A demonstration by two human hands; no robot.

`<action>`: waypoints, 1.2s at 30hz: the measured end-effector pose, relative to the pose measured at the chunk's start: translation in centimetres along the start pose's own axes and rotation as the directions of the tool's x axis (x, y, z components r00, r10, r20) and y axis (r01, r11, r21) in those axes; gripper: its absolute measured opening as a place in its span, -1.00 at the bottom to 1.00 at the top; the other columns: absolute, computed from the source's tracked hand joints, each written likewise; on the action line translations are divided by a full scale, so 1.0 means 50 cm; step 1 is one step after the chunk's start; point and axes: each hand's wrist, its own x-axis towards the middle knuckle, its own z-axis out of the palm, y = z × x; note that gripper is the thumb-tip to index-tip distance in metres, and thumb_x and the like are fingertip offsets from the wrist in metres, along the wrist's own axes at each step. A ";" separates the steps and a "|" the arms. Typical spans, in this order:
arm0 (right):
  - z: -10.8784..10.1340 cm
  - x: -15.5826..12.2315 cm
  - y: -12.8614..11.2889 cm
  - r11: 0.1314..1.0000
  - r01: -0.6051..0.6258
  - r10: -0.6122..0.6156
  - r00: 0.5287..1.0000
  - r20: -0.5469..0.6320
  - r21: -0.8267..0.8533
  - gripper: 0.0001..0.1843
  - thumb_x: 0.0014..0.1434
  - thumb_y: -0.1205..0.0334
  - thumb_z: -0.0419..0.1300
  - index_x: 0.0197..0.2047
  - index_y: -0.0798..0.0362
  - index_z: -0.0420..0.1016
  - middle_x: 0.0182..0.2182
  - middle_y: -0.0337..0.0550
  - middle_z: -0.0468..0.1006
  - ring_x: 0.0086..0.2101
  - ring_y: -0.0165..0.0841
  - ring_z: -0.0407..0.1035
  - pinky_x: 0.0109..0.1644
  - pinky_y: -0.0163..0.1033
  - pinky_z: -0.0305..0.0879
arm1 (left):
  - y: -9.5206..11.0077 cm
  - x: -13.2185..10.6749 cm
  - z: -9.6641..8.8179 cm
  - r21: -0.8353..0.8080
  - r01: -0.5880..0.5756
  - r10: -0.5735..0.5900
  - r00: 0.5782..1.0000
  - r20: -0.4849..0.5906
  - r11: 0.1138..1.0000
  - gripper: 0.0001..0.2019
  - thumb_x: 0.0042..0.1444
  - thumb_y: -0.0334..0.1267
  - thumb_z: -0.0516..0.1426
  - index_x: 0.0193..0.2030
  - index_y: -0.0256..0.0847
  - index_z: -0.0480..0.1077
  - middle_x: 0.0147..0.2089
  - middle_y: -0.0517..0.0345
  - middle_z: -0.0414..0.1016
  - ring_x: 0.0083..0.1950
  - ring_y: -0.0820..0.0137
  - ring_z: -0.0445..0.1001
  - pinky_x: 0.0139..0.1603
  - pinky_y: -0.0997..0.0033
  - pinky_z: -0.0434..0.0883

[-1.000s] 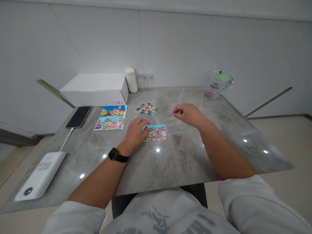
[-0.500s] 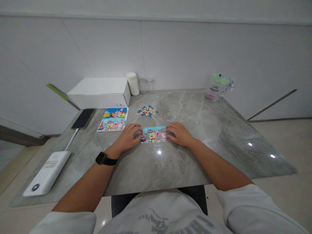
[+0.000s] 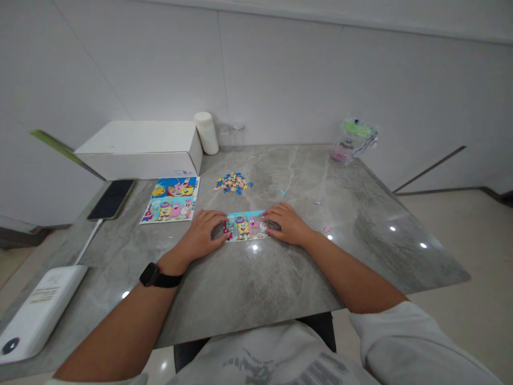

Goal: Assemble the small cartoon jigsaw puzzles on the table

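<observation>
A partly assembled jigsaw puzzle (image 3: 245,226) with bright cartoon figures lies flat on the grey marbled table, a grey gap showing near its right side. My left hand (image 3: 203,234) is curved round its left edge, thumb at the lower corner and fingers at the upper one. On the opposite edge, my right hand (image 3: 287,224) grips in the same way. Behind it is a heap of puzzle pieces (image 3: 233,183), mostly blue, yellow and backing-coloured. To the left lies a picture sheet (image 3: 171,201) with the same cartoon figures.
Loose pieces lie to the right: a blue one (image 3: 283,192), a pale blue one (image 3: 318,202) and a pink one (image 3: 327,229). A white box (image 3: 138,144), white bottle (image 3: 207,133), glass jars (image 3: 238,137), plastic bag (image 3: 355,141), phone (image 3: 112,199) and power bank (image 3: 42,310) stand around.
The camera view has shifted and tilted slightly, so everything on the table appears further left. Both hands stay at the puzzle's two side edges.
</observation>
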 end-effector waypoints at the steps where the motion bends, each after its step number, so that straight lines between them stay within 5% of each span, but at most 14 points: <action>1: 0.000 0.001 0.000 1.000 0.005 -0.005 1.000 -0.002 0.004 -0.66 0.30 0.08 0.34 0.11 -0.08 0.62 0.18 0.00 0.62 0.22 -0.07 0.40 0.47 0.26 -0.04 | -0.001 0.000 0.001 -0.001 -0.009 0.009 1.000 -0.006 1.000 -0.63 0.25 -0.08 0.25 0.15 -0.11 0.47 0.26 -0.05 0.54 0.28 0.09 0.46 0.45 -0.10 0.20; 9: -0.001 0.004 -0.004 0.999 0.013 -0.013 1.000 -0.007 0.050 -0.66 0.29 0.11 0.36 0.12 -0.08 0.62 0.15 -0.02 0.63 0.21 -0.09 0.42 0.47 0.23 -0.01 | -0.010 0.005 0.007 -0.037 -0.036 0.035 0.999 -0.009 0.999 -0.59 0.25 -0.10 0.24 0.21 -0.11 0.45 0.25 -0.06 0.56 0.25 0.08 0.49 0.37 -0.06 0.31; 18: -0.024 0.001 0.012 0.994 -0.101 0.107 0.964 -0.242 0.040 -0.81 0.37 0.19 0.22 -0.03 -0.05 0.65 -0.04 -0.06 0.71 0.03 -0.17 0.52 0.32 0.04 0.25 | 0.002 0.003 -0.011 -0.142 0.028 -0.053 0.983 -0.177 0.990 -0.71 0.35 -0.10 0.15 0.12 -0.13 0.50 0.13 -0.04 0.54 0.21 0.15 0.49 0.31 0.02 0.42; 21: -0.059 -0.013 0.046 0.969 -0.243 0.239 0.862 -0.448 0.048 -0.80 0.35 0.20 0.19 -0.09 -0.05 0.66 -0.09 -0.03 0.71 -0.02 -0.16 0.53 0.23 0.00 0.34 | 0.001 0.002 -0.015 -0.152 0.033 -0.066 0.974 -0.218 0.988 -0.74 0.36 -0.12 0.14 0.09 -0.13 0.51 0.09 -0.01 0.54 0.17 0.17 0.50 0.29 0.06 0.44; 25: -0.117 -0.045 0.101 0.907 -0.401 0.374 0.636 -0.675 0.126 -0.78 0.28 0.21 0.16 -0.14 -0.01 0.65 -0.18 -0.03 0.70 -0.13 -0.16 0.55 0.12 -0.02 0.42 | -0.006 -0.001 -0.016 -0.153 0.065 -0.101 0.965 -0.241 0.986 -0.74 0.36 -0.12 0.13 0.06 -0.13 0.54 0.06 -0.01 0.55 0.14 0.17 0.51 0.28 0.04 0.44; 29: -0.156 -0.076 0.143 0.854 -0.495 0.449 0.542 -0.711 0.162 -0.79 0.23 0.18 0.17 -0.19 0.00 0.64 -0.22 -0.04 0.69 -0.20 -0.18 0.55 0.06 -0.03 0.44 | -0.011 -0.002 -0.015 -0.172 0.085 -0.126 0.961 -0.246 0.981 -0.74 0.35 -0.13 0.14 0.05 -0.13 0.55 0.05 -0.01 0.56 0.14 0.17 0.51 0.28 0.03 0.43; 33: -0.165 -0.088 0.155 0.840 -0.524 0.479 0.591 -0.649 0.143 -0.80 0.23 0.19 0.18 -0.19 -0.01 0.64 -0.22 -0.07 0.70 -0.25 -0.23 0.54 0.01 -0.07 0.44 | -0.011 -0.001 -0.014 -0.170 0.085 -0.127 0.959 -0.255 0.982 -0.74 0.35 -0.11 0.13 0.03 -0.13 0.56 0.02 -0.01 0.57 0.12 0.17 0.53 0.25 0.05 0.44; 36: -0.154 -0.084 0.147 0.868 -0.490 0.467 0.755 -0.460 0.077 -0.83 0.24 0.20 0.22 -0.19 -0.02 0.66 -0.22 -0.09 0.70 -0.28 -0.27 0.52 -0.05 -0.14 0.41 | -0.011 -0.001 -0.012 -0.168 0.081 -0.123 0.959 -0.256 0.983 -0.74 0.36 -0.10 0.13 0.02 -0.13 0.55 0.01 0.00 0.58 0.11 0.18 0.54 0.23 0.07 0.44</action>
